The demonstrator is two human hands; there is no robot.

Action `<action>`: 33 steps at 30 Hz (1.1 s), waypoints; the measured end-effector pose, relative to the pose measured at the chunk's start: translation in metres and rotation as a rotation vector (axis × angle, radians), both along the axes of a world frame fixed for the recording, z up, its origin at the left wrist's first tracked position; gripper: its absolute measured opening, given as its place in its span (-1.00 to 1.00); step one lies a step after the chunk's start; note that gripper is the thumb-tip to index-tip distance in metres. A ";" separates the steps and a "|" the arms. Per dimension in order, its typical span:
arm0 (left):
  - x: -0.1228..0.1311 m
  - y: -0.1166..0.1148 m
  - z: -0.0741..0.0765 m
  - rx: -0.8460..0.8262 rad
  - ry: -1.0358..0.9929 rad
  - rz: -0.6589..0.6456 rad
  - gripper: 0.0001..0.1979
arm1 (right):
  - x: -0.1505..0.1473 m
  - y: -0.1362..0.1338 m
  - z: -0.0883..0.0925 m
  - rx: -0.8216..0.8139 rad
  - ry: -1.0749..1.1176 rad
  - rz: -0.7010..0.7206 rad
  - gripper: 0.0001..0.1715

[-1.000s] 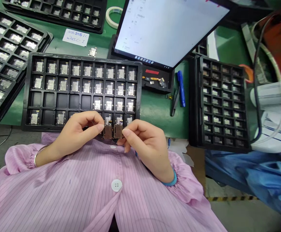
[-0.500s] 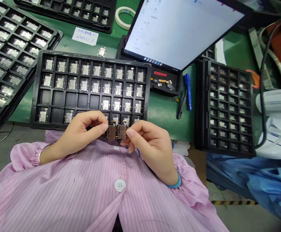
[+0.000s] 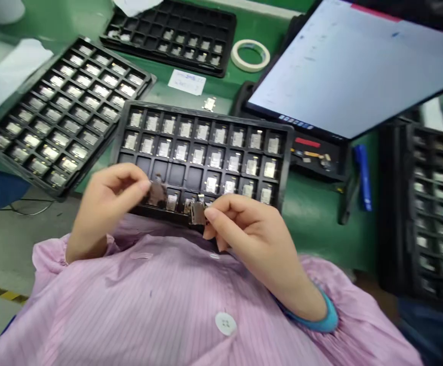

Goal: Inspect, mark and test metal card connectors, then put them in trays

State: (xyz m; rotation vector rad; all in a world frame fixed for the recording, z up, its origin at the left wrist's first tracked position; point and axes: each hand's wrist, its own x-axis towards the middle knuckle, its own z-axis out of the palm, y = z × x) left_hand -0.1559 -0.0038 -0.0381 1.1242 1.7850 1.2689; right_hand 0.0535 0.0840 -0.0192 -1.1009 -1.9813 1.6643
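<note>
Pinched between the thumb and fingers of my left hand [image 3: 113,201] is a small brown-faced circuit board [image 3: 156,193], blurred, held over the near left part of a black compartment tray [image 3: 288,162]. My right hand [image 3: 244,229] grips a second small circuit board [image 3: 197,212] with a metal card-slot face by its right edge, at the tray's near edge. The two boards are apart. Silvery boards of like size sit one to a compartment in the tray; my right hand hides part of its front row.
A second full tray [image 3: 59,122] lies left, and another tray [image 3: 168,25] behind. Near the back are a tape roll [image 3: 240,65], a paper label [image 3: 187,82] and a loose board [image 3: 210,104]. A monitor [image 3: 339,71], blue pen [image 3: 364,178], tweezers [image 3: 346,201] and stacked trays [image 3: 394,203] stand right.
My hands have moved apart: the two boards, side by side before, are now separated, the left one over the tray's compartments. The whole view has swung left.
</note>
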 end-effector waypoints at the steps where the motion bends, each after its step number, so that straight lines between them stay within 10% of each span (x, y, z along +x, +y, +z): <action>1: -0.014 -0.003 0.004 -0.013 0.088 0.112 -0.88 | -0.011 0.004 0.000 -0.010 -0.009 0.024 -0.73; 7: -0.072 0.001 0.015 -0.339 0.434 0.182 -0.84 | -0.082 0.023 -0.021 -0.003 -0.123 0.059 -0.75; 16: -0.075 0.021 0.001 -0.375 0.536 0.003 -0.75 | -0.115 0.026 -0.039 0.290 -0.282 0.100 -0.67; 26: -0.044 -0.005 -0.005 -0.172 0.650 0.087 -0.86 | -0.007 0.028 0.012 0.529 -0.137 -0.318 -0.75; 33: -0.002 -0.013 -0.013 -0.038 0.669 -0.047 -0.82 | 0.097 0.060 -0.006 0.606 -0.221 -0.700 -0.90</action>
